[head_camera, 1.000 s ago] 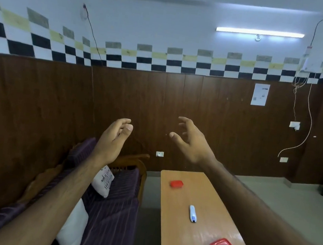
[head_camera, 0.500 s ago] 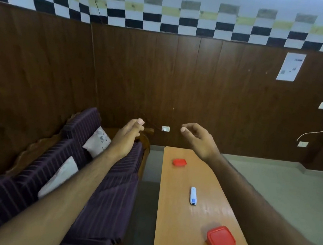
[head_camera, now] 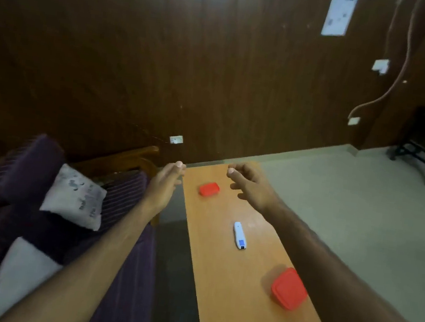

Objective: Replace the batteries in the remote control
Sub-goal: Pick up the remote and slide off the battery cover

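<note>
2 hands [head_camera: 165, 184] [head_camera: 252, 186] above remote [head_camera: 240, 235].

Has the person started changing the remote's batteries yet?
Not really. Nothing looks done: the white remote lies untouched on the wooden table. The left hand and right hand are stretched out, holding nothing. Two red containers sit closed. Picking up, opening and swapping batteries are all left.

The room is dim and the whole frame is soft with motion blur. A pale sheen lies on the orange bench [head_camera: 233, 285] near the white remote [head_camera: 240, 235]. Wide-angle bending curves the wall panels [head_camera: 138, 56]; the far right corner sinks into shadow.
</note>
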